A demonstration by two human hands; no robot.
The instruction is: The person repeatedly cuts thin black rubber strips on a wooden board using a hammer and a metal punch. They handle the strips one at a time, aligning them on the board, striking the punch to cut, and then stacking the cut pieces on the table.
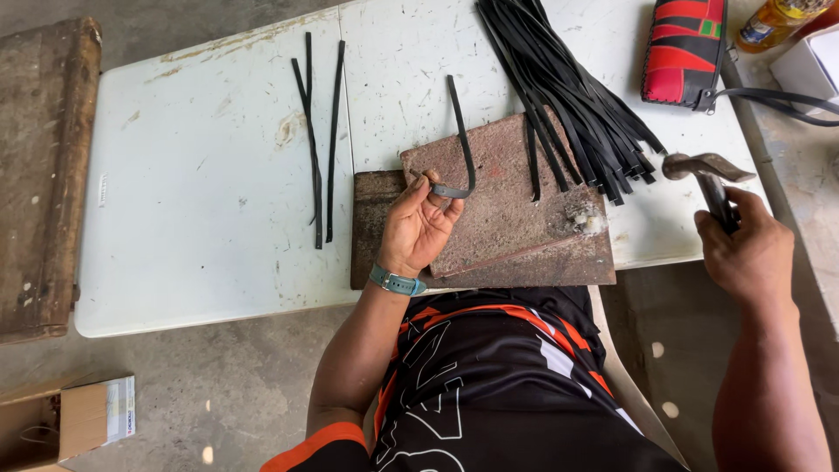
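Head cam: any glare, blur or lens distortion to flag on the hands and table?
Head view: soft, even daylight, no hard glare on the white table; left hand pinching the folded black strip is sharp; right hand with the hammer sits near the frame edge, slightly stretched; table edges bow from wide-angle distortion; sun flecks dot the floor.

The person wears a black short-sleeved jersey (pixel 498 376) with orange stripes and white block graphics across the front; the sleeve (pixel 323 447) on the left arm ends in a broad orange band. A teal-blue band with a small buckle, like a watch strap (pixel 398 281), circles the left wrist. The left hand (pixel 418 225) and right hand (pixel 747 249) are bare, without gloves or rings in view, and both forearms are uncovered.
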